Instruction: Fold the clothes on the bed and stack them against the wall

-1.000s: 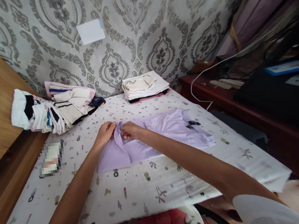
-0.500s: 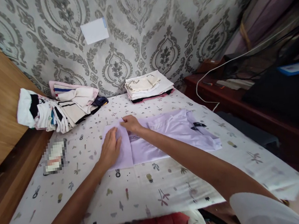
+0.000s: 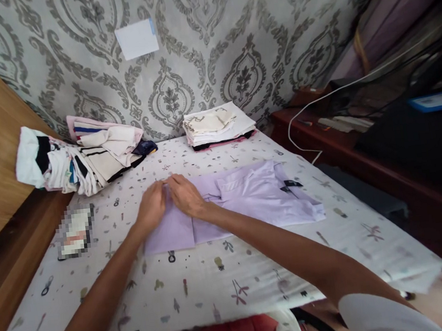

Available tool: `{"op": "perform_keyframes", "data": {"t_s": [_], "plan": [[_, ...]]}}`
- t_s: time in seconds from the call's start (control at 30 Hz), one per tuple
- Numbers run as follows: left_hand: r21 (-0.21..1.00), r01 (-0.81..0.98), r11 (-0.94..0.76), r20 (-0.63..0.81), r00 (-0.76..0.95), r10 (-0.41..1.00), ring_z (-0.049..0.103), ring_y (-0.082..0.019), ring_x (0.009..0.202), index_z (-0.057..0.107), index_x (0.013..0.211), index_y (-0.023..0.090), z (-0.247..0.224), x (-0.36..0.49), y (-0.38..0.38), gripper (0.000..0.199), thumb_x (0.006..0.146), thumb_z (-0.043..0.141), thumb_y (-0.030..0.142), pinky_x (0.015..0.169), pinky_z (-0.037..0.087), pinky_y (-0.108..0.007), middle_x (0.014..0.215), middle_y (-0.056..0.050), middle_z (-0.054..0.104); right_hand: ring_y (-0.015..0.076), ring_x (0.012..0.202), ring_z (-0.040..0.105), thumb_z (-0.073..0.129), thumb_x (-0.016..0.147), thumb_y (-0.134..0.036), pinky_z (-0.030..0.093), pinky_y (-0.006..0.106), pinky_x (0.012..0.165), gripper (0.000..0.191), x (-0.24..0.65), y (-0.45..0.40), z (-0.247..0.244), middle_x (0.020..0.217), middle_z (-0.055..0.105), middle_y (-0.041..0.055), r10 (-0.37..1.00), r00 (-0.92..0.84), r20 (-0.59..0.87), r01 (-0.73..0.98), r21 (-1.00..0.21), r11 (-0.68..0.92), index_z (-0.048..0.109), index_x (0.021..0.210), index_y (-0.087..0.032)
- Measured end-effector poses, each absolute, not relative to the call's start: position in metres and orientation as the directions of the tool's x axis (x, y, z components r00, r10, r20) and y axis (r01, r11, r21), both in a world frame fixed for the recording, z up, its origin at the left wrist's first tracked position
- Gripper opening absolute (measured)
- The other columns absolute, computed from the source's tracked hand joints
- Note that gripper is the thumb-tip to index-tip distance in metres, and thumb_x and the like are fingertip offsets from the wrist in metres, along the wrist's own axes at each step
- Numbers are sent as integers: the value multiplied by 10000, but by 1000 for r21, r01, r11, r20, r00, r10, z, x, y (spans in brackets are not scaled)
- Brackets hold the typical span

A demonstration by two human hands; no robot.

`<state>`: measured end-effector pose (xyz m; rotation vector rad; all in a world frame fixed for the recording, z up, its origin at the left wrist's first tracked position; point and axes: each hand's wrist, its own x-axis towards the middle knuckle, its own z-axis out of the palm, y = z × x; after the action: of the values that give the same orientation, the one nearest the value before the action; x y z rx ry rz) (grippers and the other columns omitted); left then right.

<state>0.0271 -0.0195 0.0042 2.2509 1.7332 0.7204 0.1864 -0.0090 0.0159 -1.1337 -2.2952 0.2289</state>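
Before you spreads the tabletop (image 3: 264, 274), covered in a patterned cloth, with the lilac garment (image 3: 249, 207) lying across its middle. The garment's long axis runs left to right, crosswise to your view, and most of its length stretches to the right of both hands. Its folded panel (image 3: 171, 236) makes up the left end, squarer and flatter than the rumpled right end. Your hands meet over that panel, toward the far edge: the left hand (image 3: 152, 207) is nearer the outer left end, while the right hand (image 3: 187, 196) sits just beside it, nearer the rest of the garment. Both have bent fingers, drawn in narrow at the fabric; you cannot tell whether they pinch it, as the fingertips are hidden. Smallest, the dark tags (image 3: 294, 183) lie at the right end, well apart from either hand.
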Motion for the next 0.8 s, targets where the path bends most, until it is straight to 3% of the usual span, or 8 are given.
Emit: {"op": "perform_keyframes", "data": {"t_s": [0.1,0.2,0.33,0.43,0.53,0.63,0.7,0.8], "plan": [[368,898,-240,250,153,956,561,-307,1176,649,1121,172,9,8,11,311,925,420,245,1045,406,-444,1174,-156,652,271,1209,520,479,956,-174,403,397,1046,314,188,-13,2,1297,594,170,821,-476,317,746,-350,567,588,1241,-97],[323,921,-217,202,157,967,586,-296,1058,649,914,210,5,-3,27,171,895,486,256,952,448,-413,1029,-117,657,296,1324,450,496,977,-278,352,426,1097,421,191,-15,-9,1430,527,199,858,-445,258,791,-335,511,533,1337,-62],[307,946,-104,245,27,969,593,-293,997,605,830,214,0,-3,28,180,906,442,217,873,466,-403,970,-118,645,294,1401,391,437,1009,-320,280,445,1149,485,193,-15,-15,1500,476,205,870,-432,238,812,-316,490,485,1409,-51],[301,949,-88,298,-6,954,586,-311,1065,626,945,200,-2,-1,20,191,914,440,229,914,470,-432,1036,-140,647,293,1416,382,406,1017,-320,256,471,1162,488,192,-15,-17,1520,458,204,878,-420,230,823,-311,475,479,1426,-63],[306,922,-238,409,99,907,521,-304,1259,571,1234,179,-7,1,9,342,948,420,291,1050,423,-463,1297,-164,595,285,1422,379,393,1019,-332,258,475,1166,495,190,-16,-18,1521,462,195,878,-422,228,819,-319,476,481,1429,-70],[315,887,-336,344,224,912,396,-312,1419,497,1367,137,-17,2,0,471,968,398,368,1159,319,-503,1483,-187,484,286,1425,376,408,1013,-336,247,480,1178,497,190,-15,-17,1518,466,192,878,-421,227,811,-339,477,488,1423,-66],[382,875,-298,260,207,943,350,-327,1457,487,1383,106,-21,2,-5,516,960,410,393,1190,270,-522,1520,-207,448,287,1420,386,431,1003,-332,249,483,1181,488,191,-13,-15,1513,470,193,883,-413,223,796,-382,469,504,1409,-71],[591,788,-175,239,37,970,322,-300,1479,465,1409,113,-20,-3,-16,542,941,458,386,1221,236,-484,1562,-201,395,279,1405,415,415,1002,-304,296,461,1171,457,201,-11,-8,1481,503,202,906,-368,209,737,-528,421,542,1376,-74]]}}
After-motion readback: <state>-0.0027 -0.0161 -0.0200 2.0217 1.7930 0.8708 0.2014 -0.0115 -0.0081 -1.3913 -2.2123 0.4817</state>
